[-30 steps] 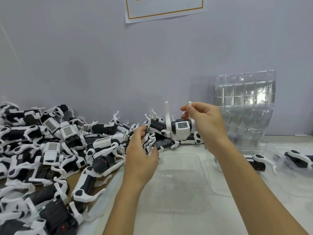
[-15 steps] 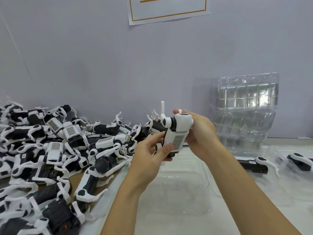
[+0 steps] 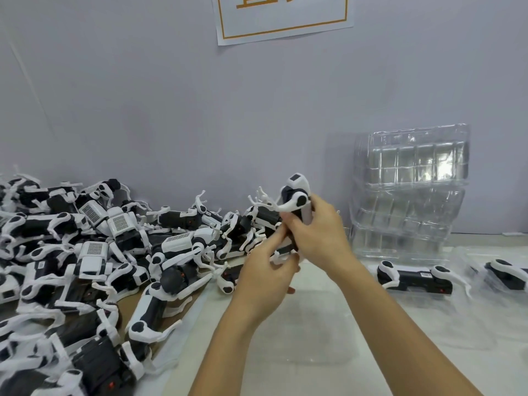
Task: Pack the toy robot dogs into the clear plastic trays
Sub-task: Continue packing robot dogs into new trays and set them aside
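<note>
Turned since the earlier frame, the toy robot dog [image 3: 295, 202] now stands nearly upright above the clear tray [image 3: 311, 318], head end up. Left hand [image 3: 264, 280] pinches its lower end; right hand [image 3: 321, 234] wraps its body. Farther off, a dog pile [image 3: 94, 252] lies left and stacked trays [image 3: 408, 192] lean against the wall.

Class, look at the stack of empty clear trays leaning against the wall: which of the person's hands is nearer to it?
Right. The right hand is just left of the tray stack; the left hand is lower and further left.
</note>
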### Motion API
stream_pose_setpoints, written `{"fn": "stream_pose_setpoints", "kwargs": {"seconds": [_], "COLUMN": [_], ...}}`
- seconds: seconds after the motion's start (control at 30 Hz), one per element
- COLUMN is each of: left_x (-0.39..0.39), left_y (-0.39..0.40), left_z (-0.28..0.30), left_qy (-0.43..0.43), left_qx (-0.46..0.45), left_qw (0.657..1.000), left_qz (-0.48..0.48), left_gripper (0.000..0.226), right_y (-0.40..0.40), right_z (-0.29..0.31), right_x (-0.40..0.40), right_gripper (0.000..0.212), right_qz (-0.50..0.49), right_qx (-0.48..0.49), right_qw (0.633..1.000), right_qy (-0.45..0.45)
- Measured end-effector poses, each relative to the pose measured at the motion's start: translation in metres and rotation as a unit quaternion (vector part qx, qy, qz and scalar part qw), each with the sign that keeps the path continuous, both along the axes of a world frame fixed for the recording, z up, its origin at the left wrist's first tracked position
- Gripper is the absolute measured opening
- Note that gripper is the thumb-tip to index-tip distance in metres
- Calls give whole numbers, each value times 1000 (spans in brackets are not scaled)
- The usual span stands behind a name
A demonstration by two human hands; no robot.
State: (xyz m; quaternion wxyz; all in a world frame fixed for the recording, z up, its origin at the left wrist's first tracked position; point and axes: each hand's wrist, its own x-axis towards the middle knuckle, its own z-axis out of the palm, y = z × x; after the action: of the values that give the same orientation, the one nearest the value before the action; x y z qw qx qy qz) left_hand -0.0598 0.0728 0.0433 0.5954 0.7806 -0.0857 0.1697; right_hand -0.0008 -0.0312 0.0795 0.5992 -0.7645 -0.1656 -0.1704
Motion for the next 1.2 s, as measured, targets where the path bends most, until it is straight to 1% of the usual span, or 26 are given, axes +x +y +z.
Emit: {"fn": "stream_pose_setpoints", "kwargs": {"seconds": [0.03,0.07,0.13,0.2,0.27,0.33,0.37,0.43,0.5,0.57,0.67,0.73,0.8,0.83,0.93,1.0,1.1,1.2], "left_x": [0,0,1,1,2,5,6,9,11,13,17,19,19,19,18,18,20,20], "left_y": [2,6,17,31,43,48,48,45,44,44,47,47,48,48,47,46,47,46], "left_z": [0,0,1,0,-5,-12,-14,-20,-26,-31,-35,-36,-37,-36,-34,-33,-35,-35], "left_qy": [-9,-27,-58,-63,-36,9,32,62,98,144,190,196,197,199,207,205,205,204], "left_qx": [5,8,5,18,24,22,29,53,64,57,9,-25,-59,-80,-129,-126,-103,-82], "left_qw": [1000,998,986,970,963,965,968,972,975,972,965,964,962,961,956,957,959,959], "left_qz": [17,56,157,234,265,260,248,218,191,179,181,180,179,176,163,164,167,178], "left_gripper": [49,44,37,33,31,29,29,33,38,37,32,30,30,32,38,40,42,40], "right_y": [-6,-12,-23,-32,-38,-41,-41,-41,-41,-41,-34,-26,-17,-13,-5,-3,-6,-8], "right_z": [-1,-2,-3,-2,0,0,0,-1,0,3,6,3,-5,-10,-27,-34,-37,-40], "right_x": [4,7,12,15,17,15,14,12,12,11,8,5,3,4,5,6,7,9], "right_gripper": [19,24,31,26,17,12,13,23,28,27,17,11,27,29,22,18,32,36], "right_qz": [-5,-6,6,17,33,64,78,88,91,101,121,143,163,166,172,175,166,154], "right_qx": [0,-4,-15,-42,-77,-102,-114,-153,-207,-256,-334,-367,-395,-406,-420,-411,-395,-420], "right_qw": [1000,1000,999,998,996,992,990,984,974,961,935,919,904,899,891,894,902,895], "right_qy": [8,18,31,36,32,30,28,33,34,24,-14,-13,2,14,25,28,40,4]}}
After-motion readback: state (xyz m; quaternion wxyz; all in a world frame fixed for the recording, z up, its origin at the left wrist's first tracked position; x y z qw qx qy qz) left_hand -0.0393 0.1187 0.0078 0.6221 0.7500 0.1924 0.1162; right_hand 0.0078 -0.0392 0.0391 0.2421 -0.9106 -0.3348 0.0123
